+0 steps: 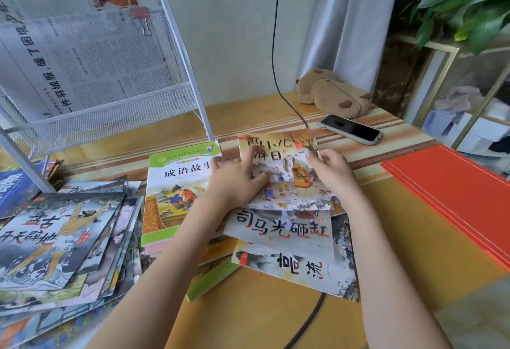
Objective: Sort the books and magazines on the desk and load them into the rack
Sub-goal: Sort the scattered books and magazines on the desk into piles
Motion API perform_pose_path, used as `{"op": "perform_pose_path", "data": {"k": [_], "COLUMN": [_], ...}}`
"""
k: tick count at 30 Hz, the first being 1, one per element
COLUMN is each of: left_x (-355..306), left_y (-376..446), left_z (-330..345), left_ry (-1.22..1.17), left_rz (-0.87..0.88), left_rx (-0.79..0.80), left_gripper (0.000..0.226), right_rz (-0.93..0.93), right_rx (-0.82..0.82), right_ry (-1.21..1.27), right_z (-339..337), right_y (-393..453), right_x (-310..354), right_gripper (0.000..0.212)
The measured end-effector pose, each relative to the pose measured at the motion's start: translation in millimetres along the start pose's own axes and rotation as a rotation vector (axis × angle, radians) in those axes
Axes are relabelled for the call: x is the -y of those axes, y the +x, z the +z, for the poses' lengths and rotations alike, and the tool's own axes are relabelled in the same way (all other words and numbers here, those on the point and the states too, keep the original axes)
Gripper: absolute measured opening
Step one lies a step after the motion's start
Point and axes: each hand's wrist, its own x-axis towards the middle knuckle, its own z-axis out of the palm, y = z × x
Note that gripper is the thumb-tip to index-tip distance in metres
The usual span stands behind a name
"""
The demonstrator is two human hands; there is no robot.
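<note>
Held up at mid-table: a thin picture book (287, 166) with an orange-tan cover, raised off the pile beneath, top edge tipped away toward the wall, title characters reading upright, long axis running roughly left to right. Left hand (237, 183) laid on the cover's left half, fingers spread and mostly straight, index fingertip pressing near the title, thumb reaching onto the illustration; grip there more a flat press than a clasp. Right hand (332, 167) clasping the book's right edge, fingers curled round it, grip closed on the book. Both forearms reaching in from the lower edge, converging on the book. Directly below, a grey book with black and red brush characters (281, 231), lying flat, and under that another pale book (298, 271), both overlapping and slightly skewed. Just left, a green-bordered storybook (176, 191) flat on the table, long axis pointing away from the viewer. Farther left, a fanned heap of dark blue-grey picture books (58, 241). Behind them, a white mesh rack (110, 111) holding a newspaper (82, 64) with a pink binder clip (142, 18). On the right, a red folder (452, 196); toward the back, a phone (350, 129), a brown plush pouch (331, 93) and a black cable (276, 44) on the yellow table (414, 252).
</note>
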Motion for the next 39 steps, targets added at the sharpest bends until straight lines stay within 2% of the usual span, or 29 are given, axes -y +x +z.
{"op": "perform_pose_path", "data": {"k": [3, 5, 9, 10, 12, 13, 14, 17, 18, 20, 23, 25, 27, 30, 32, 33, 35, 37, 38, 39], "left_x": [-15.0, -23.7, -40.7, -45.3, -50.5, -50.7, -50.1, -42.7, -39.9, -31.2, -18.9, -15.1, -17.9, -28.4, -34.0, -36.2, -43.7, -53.1, -58.6, -64.5], "left_y": [-3.2, -8.2, -32.2, -42.1, -65.8, -78.5, -90.7, -111.2, -113.1, -110.1, -104.8, -100.3, -98.4, -97.4, -101.8, -104.6, -109.8, -110.9, -112.3, -114.3], "left_z": [5.0, 1.3, -14.3, -18.4, -29.4, -36.0, -41.7, -42.4, -41.2, -36.6, -38.6, -38.0, -37.0, -35.8, -24.3, -17.5, -12.8, -15.9, -16.3, -15.5], "left_ry": [0.064, 0.021, -0.061, -0.117, -0.165, -0.114, -0.042, 0.166, 0.187, 0.158, 0.120, 0.287, 0.341, 0.120, -0.044, -0.211, -0.688, -1.360, -1.682, -1.905], "left_rz": [-0.056, -0.043, 0.006, 0.010, 0.025, 0.071, 0.135, 0.329, 0.383, 0.468, 0.475, 0.420, 0.253, -0.074, -0.124, -0.140, -0.260, -0.403, -0.411, -0.390], "left_rx": [0.126, 0.134, 0.300, 0.298, 0.149, 0.076, 0.081, 0.395, 0.411, 0.281, 0.102, -0.032, -0.155, -0.256, -0.344, -0.348, -0.246, -0.139, -0.071, 0.004], "left_gripper": [0.063, 0.069, 0.083, 0.083, 0.068, 0.056, 0.048, 0.046, 0.043, 0.030, 0.023, 0.032, 0.041, 0.027, 0.027, 0.026, 0.028, 0.033, 0.036, 0.037], "right_rz": [0.021, -0.026, -0.042, -0.040, -0.039, -0.037, -0.035, -0.052, -0.058, -0.068, -0.066, -0.066, -0.075, -0.078, -0.073, -0.068, -0.061, -0.068, -0.072, -0.073], "right_rx": [0.009, 0.013, 0.073, 0.088, 0.110, 0.113, 0.115, 0.124, 0.139, 0.168, 0.209, 0.237, 0.253, 0.252, 0.238, 0.230, 0.215, 0.199, 0.187, 0.183], "right_ry": [0.025, -0.068, -0.213, -0.220, -0.212, -0.204, -0.196, -0.161, -0.153, -0.149, -0.160, -0.137, -0.092, -0.027, -0.006, -0.002, 0.007, 0.037, 0.068, 0.116], "right_z": [-1.7, -3.4, -11.1, -12.9, -14.9, -15.4, -15.8, -18.3, -19.8, -23.3, -29.2, -31.9, -33.6, -35.0, -35.6, -36.1, -36.4, -36.8, -37.4, -38.2], "right_y": [3.6, 6.7, 12.7, 15.0, 17.0, 17.7, 17.9, 16.2, 15.0, 14.2, 11.8, 9.4, 6.1, 3.3, 3.3, 2.8, 3.5, 5.2, 5.0, 3.5], "right_x": [-4.6, -10.7, -20.5, -22.5, -24.8, -26.3, -27.4, -26.2, -24.5, -23.7, -25.5, -26.6, -28.6, -32.8, -34.9, -34.9, -36.8, -38.7, -38.0, -35.7], "right_gripper": [0.042, 0.049, 0.055, 0.058, 0.060, 0.060, 0.061, 0.061, 0.060, 0.061, 0.064, 0.061, 0.056, 0.054, 0.056, 0.057, 0.063, 0.063, 0.060, 0.055]}}
